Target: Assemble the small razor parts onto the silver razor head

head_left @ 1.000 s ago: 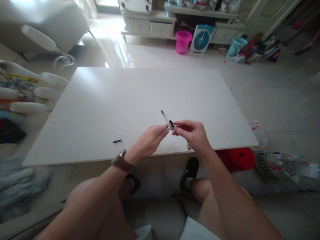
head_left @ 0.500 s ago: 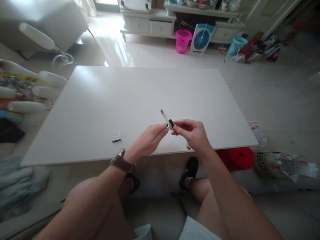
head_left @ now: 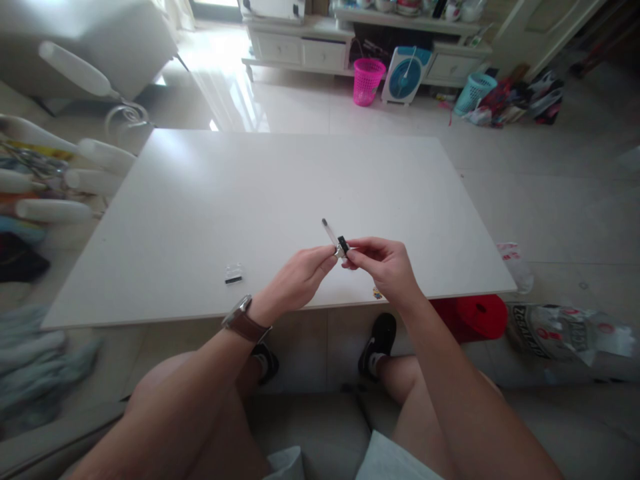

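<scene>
Over the near part of the white table, both my hands meet on a small pen-like item. It has a slim clear stick (head_left: pixel 329 231) with a dark tip, slanting up and left, a silver-coloured middle and a small black block (head_left: pixel 343 244). My left hand (head_left: pixel 303 273) pinches the silver part between thumb and fingers. With thumb and fingertips, my right hand (head_left: pixel 381 261) grips the black block side. The item's lower end is partly hidden by the fingers. A small clear plastic piece with a black strip (head_left: pixel 233 280) lies left of my left hand. A tiny yellow-and-blue figure (head_left: pixel 377 293) sits below my right hand.
The table's (head_left: pixel 260 180) near edge runs just below my hands. Beyond it stand a pink basket (head_left: pixel 368 81), a blue-and-white fan (head_left: pixel 405 75) and a low cabinet. A red roll (head_left: pixel 480 317) and a plastic bag (head_left: pixel 555 327) are on the floor at right.
Almost nothing differs. Both hands keep their hold on the pen-like item, and the view has shifted very slightly.
</scene>
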The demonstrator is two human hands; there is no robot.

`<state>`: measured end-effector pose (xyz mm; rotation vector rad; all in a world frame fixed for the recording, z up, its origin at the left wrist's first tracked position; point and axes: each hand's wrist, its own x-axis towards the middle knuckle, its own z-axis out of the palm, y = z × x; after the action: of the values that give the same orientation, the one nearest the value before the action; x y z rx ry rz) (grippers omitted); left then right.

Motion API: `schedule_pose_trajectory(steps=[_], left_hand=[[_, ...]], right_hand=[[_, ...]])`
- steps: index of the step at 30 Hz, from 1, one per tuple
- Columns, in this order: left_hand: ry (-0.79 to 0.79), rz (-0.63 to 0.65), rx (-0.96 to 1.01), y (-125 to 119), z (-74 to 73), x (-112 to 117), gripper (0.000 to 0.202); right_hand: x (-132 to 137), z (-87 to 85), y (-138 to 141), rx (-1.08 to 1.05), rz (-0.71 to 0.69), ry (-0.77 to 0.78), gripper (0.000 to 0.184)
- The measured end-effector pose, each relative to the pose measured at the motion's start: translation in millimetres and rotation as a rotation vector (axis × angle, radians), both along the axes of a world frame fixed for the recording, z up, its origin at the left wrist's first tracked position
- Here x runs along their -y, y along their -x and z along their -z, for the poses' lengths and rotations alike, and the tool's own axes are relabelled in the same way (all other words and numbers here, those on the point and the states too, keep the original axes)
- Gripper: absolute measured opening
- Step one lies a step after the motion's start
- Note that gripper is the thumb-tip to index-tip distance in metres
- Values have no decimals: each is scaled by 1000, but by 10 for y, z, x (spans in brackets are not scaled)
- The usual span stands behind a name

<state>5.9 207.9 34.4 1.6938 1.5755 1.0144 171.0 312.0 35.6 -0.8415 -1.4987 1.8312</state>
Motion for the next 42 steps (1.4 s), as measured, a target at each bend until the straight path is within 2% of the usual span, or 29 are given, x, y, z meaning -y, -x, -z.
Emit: schedule_pose_trajectory(steps=[10,25,42], left_hand=[[-1,4,4,2,-23,6,31],[-25,-15,-67,-2,-1,24,32],[-67,-41,-52,-53,1,19,30]], right_hand=[[-1,12,-23,-1,-17,-31,26],[10,-32,-11,20,-11,-21,32],[71,26,3,-25,103,-101,18]])
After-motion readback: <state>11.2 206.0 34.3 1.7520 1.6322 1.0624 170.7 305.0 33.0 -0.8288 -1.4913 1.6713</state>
